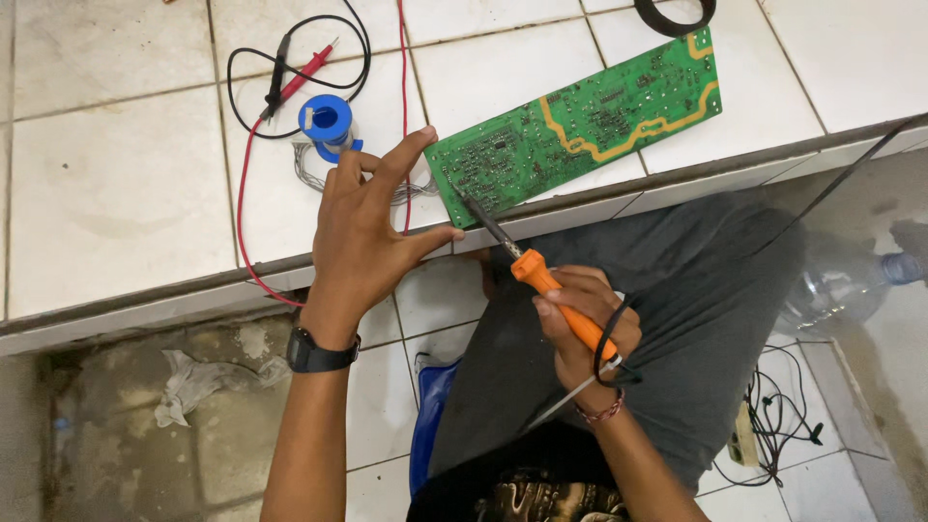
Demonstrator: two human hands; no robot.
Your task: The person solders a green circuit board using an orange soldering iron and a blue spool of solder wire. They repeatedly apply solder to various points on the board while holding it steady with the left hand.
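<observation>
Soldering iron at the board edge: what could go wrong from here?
1. The green circuit board overhangs the tiled ledge; a push from the soldering iron in the right hand might tip or slide it.
2. The left hand is spread close beside the iron's tip, so a slip could burn a finger.
3. The iron's cord loops over the right hand and could snag.

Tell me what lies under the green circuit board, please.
The green circuit board rests on the white tiled ledge, one corner past its edge. What lies directly beneath is covered.
</observation>
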